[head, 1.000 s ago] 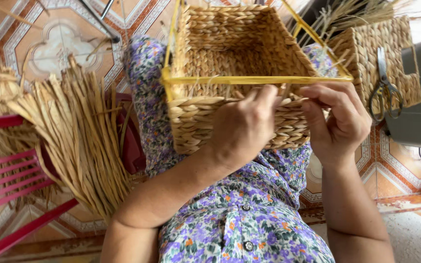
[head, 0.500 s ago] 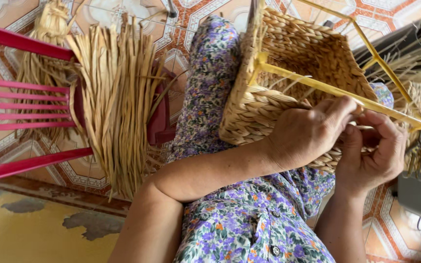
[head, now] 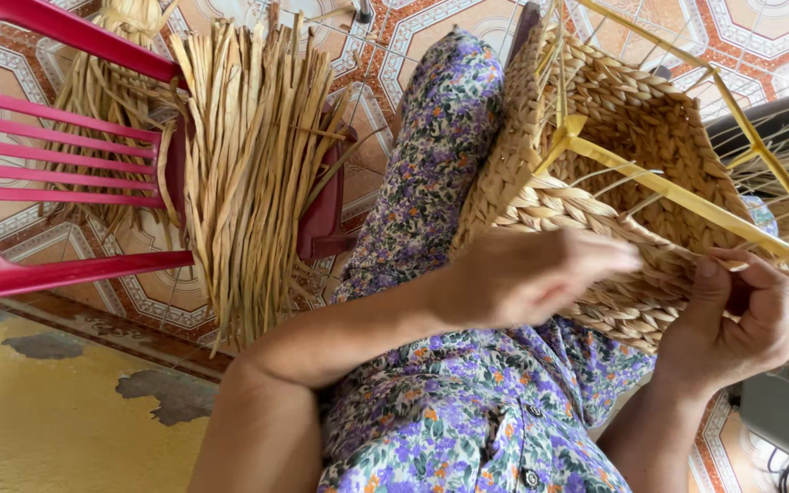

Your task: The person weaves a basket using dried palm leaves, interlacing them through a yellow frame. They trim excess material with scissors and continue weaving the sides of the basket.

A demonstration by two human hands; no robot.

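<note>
Weaving a basket on the lap, both hands at its near wall.

Left hand (head: pixel 527 274) lies flat across the braided wall of the basket (head: pixel 632 137), fingers together, steadying it against the knees. Right hand (head: pixel 746 319), just beside it, is curled shut on the rim by the yellow frame (head: pixel 687 201), pinching a strand. Spare straw (head: pixel 248 173) hangs over a red chair (head: pixel 57 155), well off to the left.

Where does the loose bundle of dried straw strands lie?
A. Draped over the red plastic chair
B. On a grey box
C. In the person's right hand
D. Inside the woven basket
A: the straw bundle hangs across the red plastic chair, left of the woven basket.
</note>
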